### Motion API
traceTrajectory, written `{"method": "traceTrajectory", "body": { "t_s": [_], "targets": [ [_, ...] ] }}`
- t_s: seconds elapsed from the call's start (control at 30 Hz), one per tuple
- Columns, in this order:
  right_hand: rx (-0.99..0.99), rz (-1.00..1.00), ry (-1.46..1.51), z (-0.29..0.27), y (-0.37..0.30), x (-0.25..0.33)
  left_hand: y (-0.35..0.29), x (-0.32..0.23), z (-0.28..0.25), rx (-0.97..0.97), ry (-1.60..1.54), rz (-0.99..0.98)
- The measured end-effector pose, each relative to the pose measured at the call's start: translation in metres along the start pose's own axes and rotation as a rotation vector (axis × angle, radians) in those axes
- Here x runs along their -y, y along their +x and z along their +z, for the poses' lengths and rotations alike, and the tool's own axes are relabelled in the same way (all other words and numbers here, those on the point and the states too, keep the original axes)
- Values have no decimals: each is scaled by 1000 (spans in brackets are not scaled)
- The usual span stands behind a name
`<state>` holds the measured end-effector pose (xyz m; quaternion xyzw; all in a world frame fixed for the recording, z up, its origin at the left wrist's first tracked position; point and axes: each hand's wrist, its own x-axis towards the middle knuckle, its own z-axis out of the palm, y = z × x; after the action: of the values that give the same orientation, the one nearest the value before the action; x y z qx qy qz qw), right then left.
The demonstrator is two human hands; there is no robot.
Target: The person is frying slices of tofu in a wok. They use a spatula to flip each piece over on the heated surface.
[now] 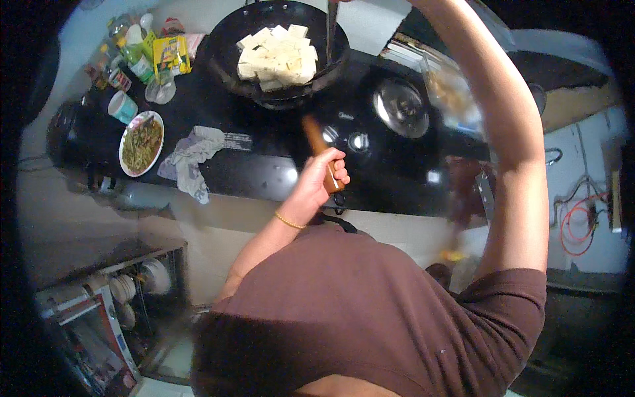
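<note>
My left hand (321,180) is wrapped round the brown wooden handle (315,135) of a black wok (221,63). White tofu slabs (278,56) lie heaped in the wok, which sits over the stove at the far side. A dark, narrow utensil (331,30) stands at the wok's right inner side; its working end is hard to make out. My right arm reaches up and over to the far edge of the picture. The right hand is cut off there apart from a sliver of skin near the utensil's top, so its fingers do not show.
Left of the wok stand several bottles (139,65), a yellow packet (172,54) and a paper cup (122,106). Nearer are a plate of shredded food (141,144) and a crumpled cloth (193,159). A round steel burner piece (401,108) and stove knobs (358,141) lie to the right.
</note>
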<state>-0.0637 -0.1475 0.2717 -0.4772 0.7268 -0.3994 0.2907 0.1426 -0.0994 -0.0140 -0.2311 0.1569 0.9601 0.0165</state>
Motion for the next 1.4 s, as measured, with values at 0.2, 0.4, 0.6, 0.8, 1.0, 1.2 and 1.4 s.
{"method": "traceTrajectory", "body": {
  "t_s": [0.2,0.4,0.6,0.8,1.0,1.2,1.4],
  "targets": [
    [21,-19,54,9,51,-19,2,-2,-8,21,46,5],
    [-83,-34,-43,27,74,-21,1,-4,-3,34,56,-2],
    [-44,-77,-151,49,93,-19,4,-7,-10,96,14,-23],
    [-20,-102,-190,58,101,-11,5,-7,-11,77,-5,-39],
    [0,-117,-212,62,104,-4,3,-6,-10,71,-3,-36],
    [10,-124,-217,60,104,-5,4,-6,-9,78,-7,-53],
    [14,-129,-228,58,104,-3,6,-7,-11,80,0,-65]
  ]
}}
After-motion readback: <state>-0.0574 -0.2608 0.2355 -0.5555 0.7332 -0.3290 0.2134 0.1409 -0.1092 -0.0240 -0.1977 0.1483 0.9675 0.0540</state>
